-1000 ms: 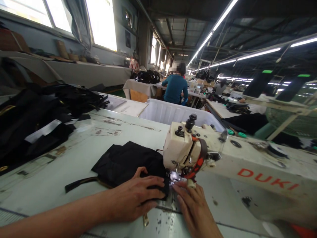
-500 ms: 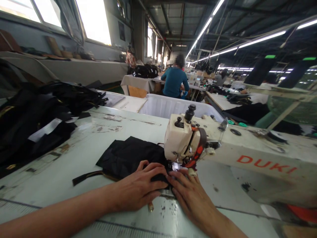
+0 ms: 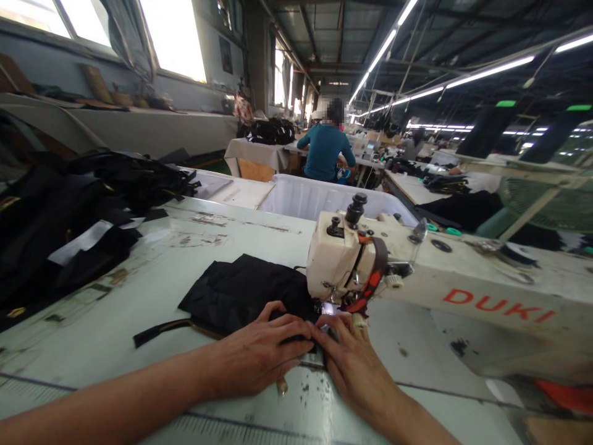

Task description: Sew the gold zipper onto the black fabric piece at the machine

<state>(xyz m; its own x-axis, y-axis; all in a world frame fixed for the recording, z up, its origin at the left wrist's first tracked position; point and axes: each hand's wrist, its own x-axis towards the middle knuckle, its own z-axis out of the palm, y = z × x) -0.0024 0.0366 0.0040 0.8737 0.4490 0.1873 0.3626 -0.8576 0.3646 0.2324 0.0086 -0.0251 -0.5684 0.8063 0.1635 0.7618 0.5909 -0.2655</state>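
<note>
A black fabric piece lies flat under the head of the sewing machine, beside the lit needle area. From its left edge a narrow black strip with a brownish-gold edge sticks out. My left hand lies over the near part of the fabric, fingers bent and closed on it. My right hand is just right of the needle, fingertips closed at the fabric's edge and meeting the left fingertips. A small brass-coloured piece pokes out below my left hand. The fingertips' exact grip is partly hidden.
A heap of black fabric pieces with white labels covers the table's left side. Behind the table stands a white plastic bin. A ruler scale runs along the near edge. Farther off, a person in teal sits at another table.
My right hand's fingers have drawn in and bent more, close against the left fingertips. The left hand and the fabric have barely moved.
</note>
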